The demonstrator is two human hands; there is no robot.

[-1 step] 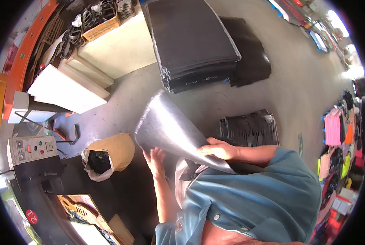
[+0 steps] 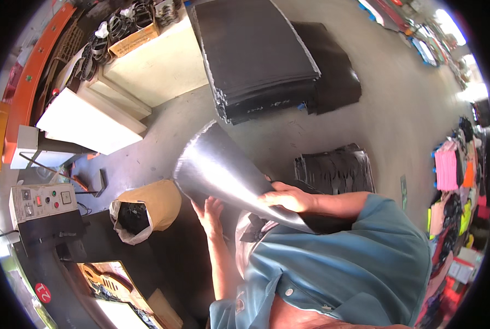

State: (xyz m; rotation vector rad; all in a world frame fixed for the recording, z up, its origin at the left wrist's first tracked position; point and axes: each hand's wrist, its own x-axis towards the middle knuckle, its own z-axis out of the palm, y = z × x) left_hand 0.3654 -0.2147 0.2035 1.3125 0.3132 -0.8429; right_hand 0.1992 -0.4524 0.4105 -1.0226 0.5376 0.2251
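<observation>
A dark, glossy sheet (image 2: 220, 164) is at the middle of the view, held up in front of the person and bent into a curve, with a broad bright glare along it. One end points toward 11 o'clock; the other runs toward 4 o'clock, close to the blue-green shirt (image 2: 338, 257).

The left hand (image 2: 209, 215) is at the sheet's 6 o'clock edge. Its fingers are slightly apart, with the tips touching that edge; I cannot tell whether they pinch it. The right hand (image 2: 290, 198) is clamped on the sheet between 3 and 4 o'clock, several fingers lying across the shiny face.

From the sheet, at 3 o'clock, a stack of dark cut pieces (image 2: 335, 171) lies on the floor, just beyond the right hand. At 8 o'clock stands a tan sack (image 2: 165, 203), its mouth open on dark scraps (image 2: 132, 216). Near 1 o'clock is a large pile of black sheets (image 2: 256, 49).

Farther out at 9 o'clock sits a control box (image 2: 53, 204) with buttons. At 11 o'clock, a cardboard box (image 2: 135, 41) holds dark sandals (image 2: 143, 15). Well apart at 3 o'clock, a pink bundle (image 2: 447, 169) lies among other brightly coloured goods.
</observation>
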